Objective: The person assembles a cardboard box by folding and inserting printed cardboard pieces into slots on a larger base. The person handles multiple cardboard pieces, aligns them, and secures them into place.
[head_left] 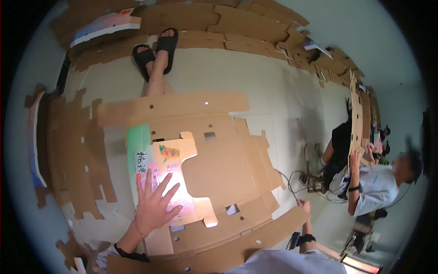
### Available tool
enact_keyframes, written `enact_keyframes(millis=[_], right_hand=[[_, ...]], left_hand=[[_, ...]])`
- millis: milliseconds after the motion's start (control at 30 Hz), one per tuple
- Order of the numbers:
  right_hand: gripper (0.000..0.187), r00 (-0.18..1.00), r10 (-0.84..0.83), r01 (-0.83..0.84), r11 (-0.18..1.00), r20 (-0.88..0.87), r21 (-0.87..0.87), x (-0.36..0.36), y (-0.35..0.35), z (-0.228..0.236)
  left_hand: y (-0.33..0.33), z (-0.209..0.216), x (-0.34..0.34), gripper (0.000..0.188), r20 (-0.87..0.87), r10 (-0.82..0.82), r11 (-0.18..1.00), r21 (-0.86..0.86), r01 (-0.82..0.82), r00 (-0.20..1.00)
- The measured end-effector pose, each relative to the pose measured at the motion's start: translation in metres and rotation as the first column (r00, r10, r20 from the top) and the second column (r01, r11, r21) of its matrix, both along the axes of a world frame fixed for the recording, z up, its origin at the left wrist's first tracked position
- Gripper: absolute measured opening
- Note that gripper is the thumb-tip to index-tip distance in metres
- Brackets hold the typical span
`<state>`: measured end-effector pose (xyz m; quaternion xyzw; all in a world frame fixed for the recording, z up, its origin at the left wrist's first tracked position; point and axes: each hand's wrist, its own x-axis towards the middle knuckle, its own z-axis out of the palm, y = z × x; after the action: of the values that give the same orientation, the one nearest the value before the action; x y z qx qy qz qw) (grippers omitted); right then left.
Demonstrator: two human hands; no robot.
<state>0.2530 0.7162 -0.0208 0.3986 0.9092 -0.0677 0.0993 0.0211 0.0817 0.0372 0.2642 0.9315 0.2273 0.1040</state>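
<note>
A large unfolded cardboard box (219, 169) lies flat in front of me, brown inside face up, with holes and cut-outs in its flaps. On its left side a folded-over panel (189, 203) shows its printed face, in green, pink and white with a peach picture. My left hand (157, 203) rests flat on this panel, fingers spread. My right hand (304, 206) is at the right corner of the box's near flap, fingers closed on its edge; the flap partly hides them.
More flattened cardboard (80, 150) lies to the left and along the far wall. Black slides (167, 48) are on crossed feet beyond the box. A co-worker (372, 187) at right holds an upright cardboard sheet (357, 118). Dark cables (292, 176) run across the floor near my right hand.
</note>
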Motion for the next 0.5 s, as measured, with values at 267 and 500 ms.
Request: enact_keyframes(millis=[267, 500], right_hand=[[0.044, 0.703, -0.490, 0.706, 0.392, 0.515, -0.591, 0.106, 0.006, 0.020], [0.053, 0.687, -0.659, 0.337, -0.085, 0.307, -0.938, -0.003, -0.061, -0.003]], left_hand=[[-0.005, -0.003, 0.003, 0.054, -0.011, 0.013, 1.000, 0.012, -0.013, 1.000], [0.004, 0.001, 0.004, 0.055, 0.005, 0.043, 0.999, 0.020, -0.043, 0.999]])
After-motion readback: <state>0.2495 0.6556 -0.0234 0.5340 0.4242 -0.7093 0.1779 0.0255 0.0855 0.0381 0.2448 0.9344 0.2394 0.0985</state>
